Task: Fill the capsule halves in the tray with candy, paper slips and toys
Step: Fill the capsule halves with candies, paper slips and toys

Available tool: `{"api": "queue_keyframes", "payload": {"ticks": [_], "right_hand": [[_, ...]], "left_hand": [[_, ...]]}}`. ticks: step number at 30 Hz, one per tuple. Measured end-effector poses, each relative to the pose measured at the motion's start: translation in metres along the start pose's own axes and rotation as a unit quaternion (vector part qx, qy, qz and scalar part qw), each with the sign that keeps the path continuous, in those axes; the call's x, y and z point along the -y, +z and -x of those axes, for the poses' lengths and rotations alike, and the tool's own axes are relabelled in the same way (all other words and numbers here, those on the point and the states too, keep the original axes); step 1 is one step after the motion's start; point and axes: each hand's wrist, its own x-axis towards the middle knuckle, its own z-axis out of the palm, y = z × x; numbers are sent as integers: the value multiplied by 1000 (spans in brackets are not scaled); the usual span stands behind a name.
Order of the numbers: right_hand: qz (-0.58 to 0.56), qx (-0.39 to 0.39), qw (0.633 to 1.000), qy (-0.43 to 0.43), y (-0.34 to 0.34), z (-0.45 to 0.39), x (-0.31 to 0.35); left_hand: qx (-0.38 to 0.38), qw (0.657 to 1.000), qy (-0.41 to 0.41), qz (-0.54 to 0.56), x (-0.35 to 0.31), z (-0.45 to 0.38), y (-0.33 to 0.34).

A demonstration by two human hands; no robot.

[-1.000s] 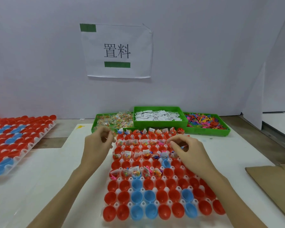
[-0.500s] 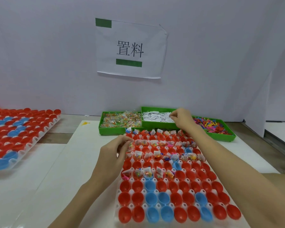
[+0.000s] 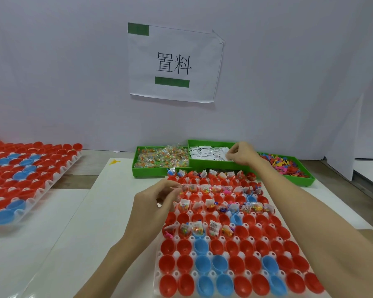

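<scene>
A white moulded plastic tray (image 3: 157,274) is lying on the white work surface (image 3: 78,222), holding rows of smooth, egg-shaped capsule halves (image 3: 222,250), most of them red and a few blue. The halves in the far rows are carrying crinkled clear candy packets, folded paper slips and small bright toys; the near rows are sitting bare.

Three green rectangular plastic bins are standing side by side just beyond the tray. The candy bin (image 3: 159,159) on the left is holding clear-wrapped sweets. The paper-slip bin (image 3: 209,154) in the middle is holding small white printed slips. The toy bin (image 3: 289,166) on the right is holding a loose heap of multicoloured plastic figures.

The right hand (image 3: 242,154) is reaching across the tray into the paper-slip bin, its fingertips drawn together in a pinch on the slips. The left hand (image 3: 157,201) is hovering over the tray's far left corner, fingers curled with thumb and forefinger close together; whether it is holding anything cannot be determined.

A second tray (image 3: 26,175) of red and blue halves is lying well apart to the left. A white paper sign (image 3: 172,63) with two green bars is hanging on the pale wall.
</scene>
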Motion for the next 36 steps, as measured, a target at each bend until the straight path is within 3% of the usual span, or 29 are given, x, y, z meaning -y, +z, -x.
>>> {"api": "queue_keyframes", "payload": {"ticks": [4,7,13,17,22,30,33,36], "right_hand": [[-94,-101,990,-39,-12,22,5],[-168,-114,977,-65,-19,56,11],[-275,-12,954,-119,-18,161,22],[-288,37,942,-168,-8,208,31],[-265,66,932,-239,-1,227,39],[-244,105,938,-224,-11,224,38],[-250,48,951,-177,-22,204,32],[-257,-93,956,-104,-38,160,16]], "left_hand": [[7,999,-33,42,-4,0,0],[15,995,-49,83,-10,1,2],[21,991,-67,117,-23,6,6],[86,984,-49,146,-30,10,7],[85,986,-22,141,-34,14,9],[80,985,-33,147,-37,15,9],[64,990,-30,125,-33,14,9],[53,994,-8,97,-27,12,8]]}}
